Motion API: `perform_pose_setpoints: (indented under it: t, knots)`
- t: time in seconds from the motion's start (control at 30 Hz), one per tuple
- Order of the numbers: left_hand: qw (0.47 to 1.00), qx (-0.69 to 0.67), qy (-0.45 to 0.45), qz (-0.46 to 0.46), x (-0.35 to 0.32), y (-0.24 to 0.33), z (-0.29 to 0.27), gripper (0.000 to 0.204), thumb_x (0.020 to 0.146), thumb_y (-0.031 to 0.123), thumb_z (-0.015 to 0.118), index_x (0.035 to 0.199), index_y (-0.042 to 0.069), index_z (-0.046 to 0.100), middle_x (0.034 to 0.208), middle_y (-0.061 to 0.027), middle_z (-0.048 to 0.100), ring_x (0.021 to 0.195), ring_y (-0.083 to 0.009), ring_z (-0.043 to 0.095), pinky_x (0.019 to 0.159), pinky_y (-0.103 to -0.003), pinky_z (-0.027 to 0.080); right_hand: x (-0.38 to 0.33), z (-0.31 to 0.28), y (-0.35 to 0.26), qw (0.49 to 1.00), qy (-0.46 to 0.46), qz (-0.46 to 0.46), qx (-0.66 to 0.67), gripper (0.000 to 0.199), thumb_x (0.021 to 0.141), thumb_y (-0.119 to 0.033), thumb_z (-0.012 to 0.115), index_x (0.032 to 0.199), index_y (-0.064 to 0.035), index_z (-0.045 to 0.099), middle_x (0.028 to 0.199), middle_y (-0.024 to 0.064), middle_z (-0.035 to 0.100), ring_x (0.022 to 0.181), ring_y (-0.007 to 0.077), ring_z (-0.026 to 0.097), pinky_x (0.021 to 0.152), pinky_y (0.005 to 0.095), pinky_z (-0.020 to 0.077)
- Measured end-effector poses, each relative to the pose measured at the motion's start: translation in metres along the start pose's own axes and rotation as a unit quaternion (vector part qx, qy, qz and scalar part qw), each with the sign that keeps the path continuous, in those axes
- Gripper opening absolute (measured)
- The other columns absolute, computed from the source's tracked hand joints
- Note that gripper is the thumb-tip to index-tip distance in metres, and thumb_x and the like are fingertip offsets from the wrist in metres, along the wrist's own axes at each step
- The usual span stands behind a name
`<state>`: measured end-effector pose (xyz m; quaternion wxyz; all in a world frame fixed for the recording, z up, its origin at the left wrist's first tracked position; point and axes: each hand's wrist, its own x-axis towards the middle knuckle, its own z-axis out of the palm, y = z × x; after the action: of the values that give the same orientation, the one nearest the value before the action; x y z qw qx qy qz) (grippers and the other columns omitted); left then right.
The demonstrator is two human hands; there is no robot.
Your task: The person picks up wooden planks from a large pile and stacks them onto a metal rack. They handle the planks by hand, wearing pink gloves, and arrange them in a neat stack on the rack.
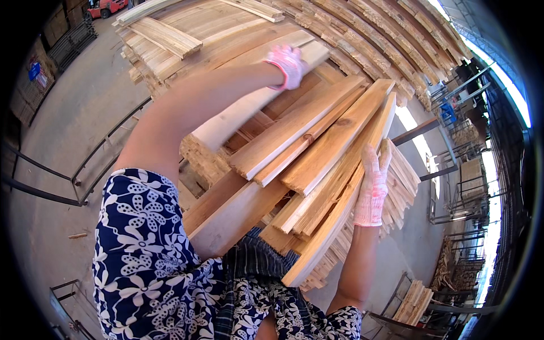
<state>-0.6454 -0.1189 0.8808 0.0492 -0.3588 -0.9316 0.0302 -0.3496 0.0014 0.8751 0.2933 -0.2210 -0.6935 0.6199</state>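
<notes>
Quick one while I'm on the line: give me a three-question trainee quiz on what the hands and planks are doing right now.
1. True or false: both hands wear gloves.
2. Which hand grips the pale plank lying across the top of the stack?
A. left hand
B. right hand
C. neither
3. Fill in: the right hand lies flat against the ____ of the stack of planks.

Key:
1. True: the left hand and the right hand both wear white-and-pink knit gloves.
2. A: the left hand is closed on its far end.
3. Side edge: the fingers are stretched out along it, not wrapped round a plank.
</notes>
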Motion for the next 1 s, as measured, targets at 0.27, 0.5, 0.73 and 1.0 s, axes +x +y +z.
perform_pose_setpoints:
  t: [0.27, 0.5, 0.73, 1.0]
  knots:
    - [0.957, -0.276, -0.035, 0.082, -0.064, 0.027, -0.031, 0.071, 0.094, 0.056, 0.060, 0.155, 0.020, 0.048, 0.147, -0.0196, 0.051, 0.124, -0.0345, 0.059, 0.105, -0.048, 0.051, 0.002, -0.010, 0.012, 0.999, 0.039, 0.017, 0.028, 0.095, 0.096, -0.049, 0.068, 0.164, -0.0027, 0.020, 0.159, 0.0154, 0.036, 0.143, 0.0274, 0.042, 0.118, 0.0393, 0.0362]
    - [0.941, -0.298, -0.112, 0.109, -0.097, 0.025, -0.024, 0.098, 0.087, 0.052, 0.066, 0.166, 0.017, 0.019, 0.141, -0.0221, 0.058, 0.099, -0.0333, 0.070, 0.093, -0.040, 0.055, 0.000, -0.002, 0.008, 0.999, 0.009, 0.025, 0.037, 0.104, 0.093, -0.055, 0.070, 0.165, -0.0039, 0.014, 0.159, 0.0173, 0.036, 0.143, 0.0298, 0.042, 0.116, 0.0414, 0.0394]
    - [0.797, -0.580, -0.133, 0.100, -0.084, -0.026, -0.005, 0.057, 0.088, 0.025, 0.068, 0.138, 0.000, 0.053, 0.098, -0.0089, 0.068, 0.083, -0.0170, 0.066, 0.081, -0.033, 0.053, 0.012, -0.015, 0.028, 0.993, 0.011, 0.056, 0.108, 0.093, 0.094, -0.058, 0.067, 0.161, -0.0050, 0.028, 0.154, 0.0165, 0.045, 0.136, 0.0297, 0.050, 0.112, 0.0424, 0.0447]
    - [0.862, -0.458, -0.193, 0.102, -0.095, 0.034, -0.043, 0.032, 0.084, 0.026, 0.070, 0.102, 0.001, 0.059, 0.082, -0.0096, 0.064, 0.075, -0.0211, 0.064, 0.070, -0.034, 0.051, 0.033, -0.033, 0.046, 0.946, -0.038, 0.149, 0.286, 0.075, 0.092, -0.062, 0.069, 0.141, -0.0064, 0.057, 0.124, 0.0118, 0.069, 0.105, 0.0260, 0.070, 0.092, 0.0411, 0.0607]
